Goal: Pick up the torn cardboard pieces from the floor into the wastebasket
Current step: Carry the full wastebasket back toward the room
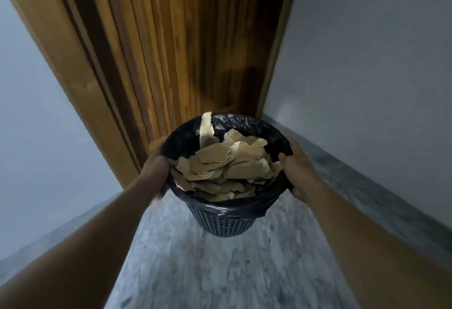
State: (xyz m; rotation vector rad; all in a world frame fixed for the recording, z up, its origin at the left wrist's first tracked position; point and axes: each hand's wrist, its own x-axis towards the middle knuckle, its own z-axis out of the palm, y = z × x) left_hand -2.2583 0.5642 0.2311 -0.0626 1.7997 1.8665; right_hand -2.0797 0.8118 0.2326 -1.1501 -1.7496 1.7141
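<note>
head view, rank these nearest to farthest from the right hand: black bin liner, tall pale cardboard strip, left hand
1. black bin liner: the right hand grips its rim on the right side.
2. tall pale cardboard strip: stands upright at the far rim, left of centre.
3. left hand: grips the opposite, left side of the rim.

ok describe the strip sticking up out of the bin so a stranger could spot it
Start at the wooden door; in front of it is a black-lined wastebasket heaped with torn cardboard pieces. At the far rim one strip stands on end. It is long, narrow and paler, while the others are tan, broad and lie flat.
</note>
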